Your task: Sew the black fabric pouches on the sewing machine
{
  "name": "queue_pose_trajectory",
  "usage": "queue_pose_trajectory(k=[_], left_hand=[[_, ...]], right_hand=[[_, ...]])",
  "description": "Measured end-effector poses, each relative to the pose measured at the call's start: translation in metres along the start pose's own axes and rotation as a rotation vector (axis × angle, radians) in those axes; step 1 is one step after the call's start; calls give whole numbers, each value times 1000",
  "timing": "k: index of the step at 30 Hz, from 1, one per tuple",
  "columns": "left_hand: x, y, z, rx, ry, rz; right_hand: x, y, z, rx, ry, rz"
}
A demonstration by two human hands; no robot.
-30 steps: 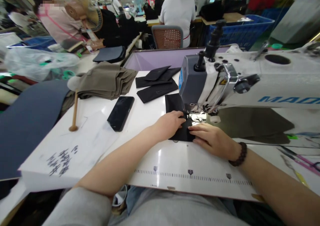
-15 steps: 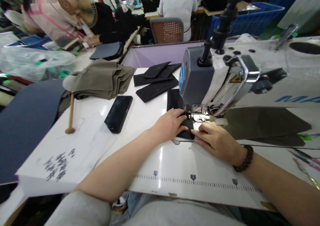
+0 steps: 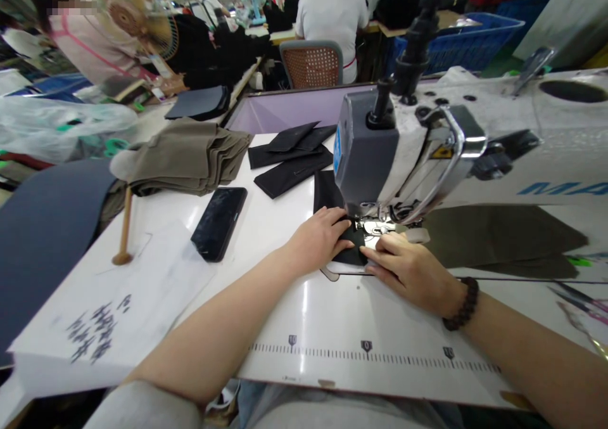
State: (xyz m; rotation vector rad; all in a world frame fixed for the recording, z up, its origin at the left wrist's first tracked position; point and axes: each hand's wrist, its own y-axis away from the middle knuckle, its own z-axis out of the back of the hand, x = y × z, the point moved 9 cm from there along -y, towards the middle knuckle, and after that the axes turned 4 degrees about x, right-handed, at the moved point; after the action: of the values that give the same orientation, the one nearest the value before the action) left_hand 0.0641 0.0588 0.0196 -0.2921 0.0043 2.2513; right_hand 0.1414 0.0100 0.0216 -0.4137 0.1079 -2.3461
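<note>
A black fabric piece [image 3: 354, 253] lies on the sewing machine bed, its upper part running under the machine head [image 3: 368, 140]. My left hand [image 3: 320, 242] rests flat on it, fingers spread and pointing toward the presser foot [image 3: 361, 225]. At the fabric's lower right corner, my right hand [image 3: 408, 264] has its thumb and forefinger closed on the edge, the other fingers bent. The needle tip is too small to make out. Several folded black fabric pieces [image 3: 294, 169] lie behind my left hand.
Left of my hands are a phone [image 3: 219, 223], stacked olive fabric [image 3: 190, 156], a wooden-handled tool [image 3: 126, 226] and a paper with writing [image 3: 109, 302]. Olive panels [image 3: 498, 236] and scissors [image 3: 579, 299] are at right. Co-workers sit beyond; a blue basket [image 3: 460, 45] stands behind.
The camera view has shifted slightly, so the table items appear a little further left and lower. Both hands keep nearly the same places on the black fabric.
</note>
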Motion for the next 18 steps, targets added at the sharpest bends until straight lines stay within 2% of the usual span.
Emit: queue_pose_trajectory(k=[18], left_hand=[[2, -2, 1, -5, -26, -4]], right_hand=[[-4, -1, -1, 7, -13, -55]])
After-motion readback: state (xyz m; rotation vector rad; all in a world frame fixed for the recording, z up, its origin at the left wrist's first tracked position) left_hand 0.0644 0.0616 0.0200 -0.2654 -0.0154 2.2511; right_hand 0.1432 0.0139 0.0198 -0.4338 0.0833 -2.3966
